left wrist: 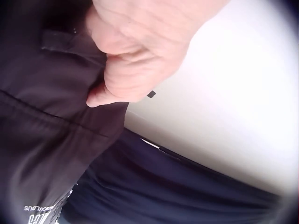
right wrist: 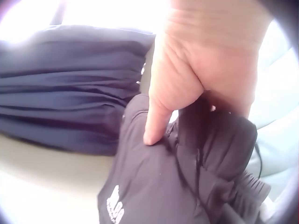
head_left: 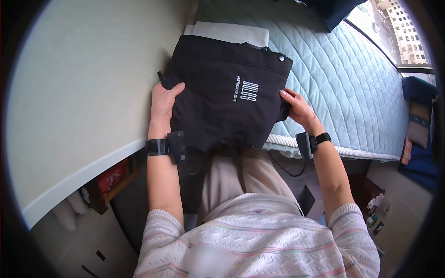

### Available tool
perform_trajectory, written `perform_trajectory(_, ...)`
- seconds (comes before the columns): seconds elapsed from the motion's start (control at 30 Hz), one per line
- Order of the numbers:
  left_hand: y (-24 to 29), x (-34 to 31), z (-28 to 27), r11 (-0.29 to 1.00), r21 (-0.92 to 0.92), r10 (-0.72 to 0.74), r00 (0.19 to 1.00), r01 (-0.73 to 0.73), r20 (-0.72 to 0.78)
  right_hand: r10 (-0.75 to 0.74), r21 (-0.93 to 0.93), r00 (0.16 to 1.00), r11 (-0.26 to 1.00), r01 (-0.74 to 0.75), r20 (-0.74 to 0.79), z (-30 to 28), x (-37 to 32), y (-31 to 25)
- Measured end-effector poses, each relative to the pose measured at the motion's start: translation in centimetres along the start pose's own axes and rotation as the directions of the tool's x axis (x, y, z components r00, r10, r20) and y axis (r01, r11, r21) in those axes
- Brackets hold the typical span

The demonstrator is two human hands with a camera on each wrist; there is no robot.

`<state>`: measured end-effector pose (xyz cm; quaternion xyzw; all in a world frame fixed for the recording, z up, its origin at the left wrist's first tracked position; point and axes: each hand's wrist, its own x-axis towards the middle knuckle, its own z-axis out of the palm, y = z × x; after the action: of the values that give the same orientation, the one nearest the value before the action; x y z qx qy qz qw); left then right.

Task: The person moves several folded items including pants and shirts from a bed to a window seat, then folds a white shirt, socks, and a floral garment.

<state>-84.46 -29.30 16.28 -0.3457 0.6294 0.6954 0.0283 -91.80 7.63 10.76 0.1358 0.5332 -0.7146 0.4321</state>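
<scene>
Both hands hold a folded black jacket (head_left: 208, 88) with white lettering and snap buttons, over the edge of the bed. My left hand (head_left: 164, 101) grips its left side, the thumb lying on top of the cloth; in the left wrist view the other fingertips are hidden. On the opposite side my right hand (head_left: 299, 109) pinches the jacket's edge, thumb on the upper face and fingers underneath. A bunched fold with a ribbed cuff (right wrist: 252, 191) hangs below that hand in the right wrist view. Behind the jacket, a folded white cloth (head_left: 232, 32) lies on the bed.
A light blue quilted mattress (head_left: 338, 92) spreads to the right, beside a window (head_left: 403, 32). To the left rises a cream panel (head_left: 83, 92) with a white lower edge. Dark blue fabric (head_left: 331, 11) hangs at the back. More blue cloth (head_left: 419, 157) lies at far right.
</scene>
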Motion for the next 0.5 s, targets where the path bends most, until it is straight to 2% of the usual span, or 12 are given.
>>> perform_trajectory(0.07,0.6,0.1,-0.2,0.983,-0.025,0.183,0.983,-0.182,0.015,-0.141,0.111,0.988,0.983,0.148,-0.064,0.3,-0.3,-0.4)
perform_trajectory(0.1,0.2,0.5,-0.3,0.983,-0.028,0.181,0.983,-0.181,0.007,-0.138,0.107,0.989,0.984,0.143,-0.059,0.6,-0.5,-1.1)
perform_trajectory(0.17,-0.4,1.3,0.1,0.954,0.144,0.280,0.952,-0.262,-0.126,-0.275,0.036,0.959,0.960,0.278,-0.064,1.0,-0.4,-2.0)
perform_trajectory(0.2,-0.9,1.7,0.3,0.839,0.522,0.291,0.936,-0.151,-0.197,-0.252,-0.011,0.965,0.968,0.252,-0.079,0.9,0.4,-1.9)
perform_trajectory(0.23,-1.5,2.0,0.7,0.605,0.794,0.352,0.913,-0.054,-0.206,-0.250,-0.012,0.965,0.968,0.250,-0.075,0.7,0.7,-2.0)
perform_trajectory(0.3,-1.4,0.4,1.8,0.504,0.863,0.422,0.882,-0.038,-0.208,-0.145,-0.309,0.961,0.949,0.068,-0.235,0.6,1.0,-1.9)
perform_trajectory(0.33,-1.1,-0.7,2.1,0.507,0.861,0.416,0.885,-0.033,-0.211,-0.205,-0.448,0.917,0.893,0.033,-0.341,1.0,0.6,-2.3)
perform_trajectory(0.37,-0.8,-1.5,2.4,0.404,0.896,0.594,0.797,-0.183,-0.105,-0.391,-0.575,0.833,0.811,0.110,-0.391,0.6,0.5,-2.0)
perform_trajectory(0.4,-0.4,-2.1,3.0,0.271,0.911,0.742,0.670,-0.310,0.007,-0.542,-0.679,0.751,0.714,0.174,-0.377,-0.2,0.6,-2.4)
perform_trajectory(0.43,0.1,-2.7,3.8,0.212,0.897,0.792,0.606,-0.387,0.074,-0.679,-0.772,0.651,0.596,0.220,-0.339,-0.3,0.4,-3.1)
perform_trajectory(0.5,0.5,-2.5,5.5,0.115,0.930,0.826,0.554,-0.348,0.105,-0.797,-0.820,0.548,0.478,0.315,-0.254,0.1,0.0,-5.2)
